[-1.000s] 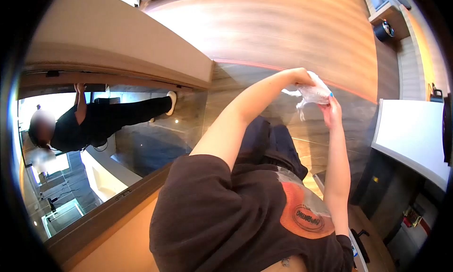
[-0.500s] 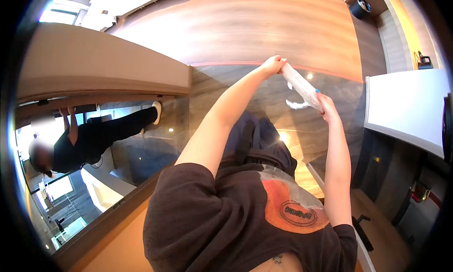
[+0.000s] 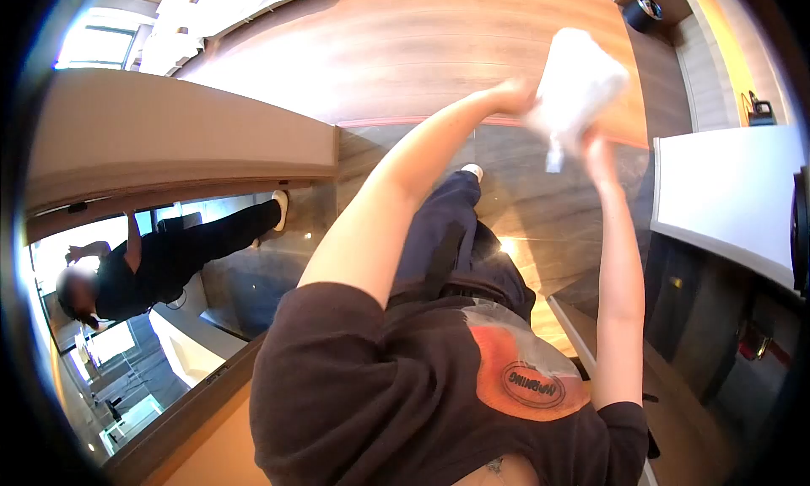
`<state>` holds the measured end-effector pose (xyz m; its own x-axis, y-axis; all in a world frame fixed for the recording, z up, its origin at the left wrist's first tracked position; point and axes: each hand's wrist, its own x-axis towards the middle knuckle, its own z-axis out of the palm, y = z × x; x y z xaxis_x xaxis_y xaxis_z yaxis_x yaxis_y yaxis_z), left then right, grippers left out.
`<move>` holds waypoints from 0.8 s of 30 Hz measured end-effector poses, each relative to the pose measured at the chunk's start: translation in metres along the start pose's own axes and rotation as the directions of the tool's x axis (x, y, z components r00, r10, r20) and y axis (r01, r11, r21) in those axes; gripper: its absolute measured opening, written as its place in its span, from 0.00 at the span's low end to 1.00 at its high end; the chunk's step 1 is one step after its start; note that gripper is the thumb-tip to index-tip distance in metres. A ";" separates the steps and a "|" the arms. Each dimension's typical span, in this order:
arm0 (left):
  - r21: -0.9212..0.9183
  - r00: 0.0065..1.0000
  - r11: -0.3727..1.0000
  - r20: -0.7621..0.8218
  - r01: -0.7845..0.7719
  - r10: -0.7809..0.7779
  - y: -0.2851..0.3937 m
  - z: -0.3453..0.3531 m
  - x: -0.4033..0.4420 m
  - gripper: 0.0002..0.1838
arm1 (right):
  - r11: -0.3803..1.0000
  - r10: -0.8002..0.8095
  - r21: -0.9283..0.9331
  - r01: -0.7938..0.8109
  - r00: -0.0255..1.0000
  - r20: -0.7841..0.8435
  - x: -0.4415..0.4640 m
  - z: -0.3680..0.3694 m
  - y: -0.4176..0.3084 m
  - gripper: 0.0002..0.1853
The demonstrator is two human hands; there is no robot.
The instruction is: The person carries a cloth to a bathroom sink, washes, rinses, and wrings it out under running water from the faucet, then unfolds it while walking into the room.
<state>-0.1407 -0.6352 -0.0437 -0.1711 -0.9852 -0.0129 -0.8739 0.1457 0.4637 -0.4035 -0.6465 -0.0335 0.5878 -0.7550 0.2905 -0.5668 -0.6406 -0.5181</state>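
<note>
A white, crumpled, soft sheet (image 3: 582,77) is spread out in front of me at arm's length, with a narrow white end hanging from its lower edge. Whether it is cloth or thin plastic cannot be made out. On its left edge my left hand (image 3: 512,96) is closed, smeared by motion. My right hand (image 3: 597,153) grips its lower right part, also blurred. The fingertips of both hands are partly hidden or smeared.
A mirror (image 3: 169,250) on the left reflects a person in dark clothes. Beside it juts a beige panel (image 3: 186,140). To the right stands a white-topped surface (image 3: 726,203). A black bin (image 3: 643,12) is at the far right, and a white-covered bed (image 3: 219,13) at upper left.
The white sheet, earlier stretched into a narrow band between my hands, has been raised and opened wider. Both hands have moved up and right. A foot now shows below.
</note>
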 end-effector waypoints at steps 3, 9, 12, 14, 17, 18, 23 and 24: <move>-0.120 0.944 0.947 0.187 0.297 -0.272 -0.023 -0.002 0.018 0.15 | 0.687 0.470 -0.191 -0.701 0.229 0.853 -0.008 0.008 -0.008 0.09; -0.497 0.794 0.835 -0.396 0.238 -0.462 0.023 -0.079 0.031 0.15 | 0.825 0.556 0.310 -0.472 0.775 -0.300 0.077 -0.029 0.012 0.15; -0.295 0.932 0.936 -0.243 0.192 -0.268 0.001 -0.064 0.029 0.16 | 0.969 0.218 0.201 -0.143 0.879 -0.425 0.091 -0.029 -0.009 0.14; -0.157 0.964 0.952 0.081 0.261 -0.251 -0.036 -0.031 0.025 0.15 | 0.981 0.188 0.011 -0.193 0.965 0.184 0.060 0.024 0.059 0.13; -0.339 0.916 0.850 0.137 0.402 -0.378 -0.071 -0.030 0.046 0.16 | 0.720 0.578 0.101 -0.686 0.674 0.461 0.067 0.023 0.053 0.12; -0.405 0.897 0.804 0.132 0.436 -0.421 -0.073 -0.035 0.049 0.17 | 0.504 0.683 0.247 -0.828 0.557 0.472 0.071 0.019 0.041 0.12; -0.747 0.804 0.443 0.201 0.495 -0.560 -0.070 -0.061 0.048 0.18 | 0.137 0.626 0.752 -0.645 0.645 0.439 0.092 0.027 0.038 0.13; -0.788 0.813 0.401 0.206 0.468 -0.544 -0.073 -0.061 0.047 0.19 | 0.069 0.615 0.816 -0.574 0.668 0.418 0.096 0.030 0.035 0.13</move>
<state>-0.0572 -0.6979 -0.0241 0.2430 -0.8618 -0.4452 -0.0723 -0.4737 0.8777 -0.3502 -0.7372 -0.0478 0.2858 -0.8402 -0.4609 0.0940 0.5032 -0.8590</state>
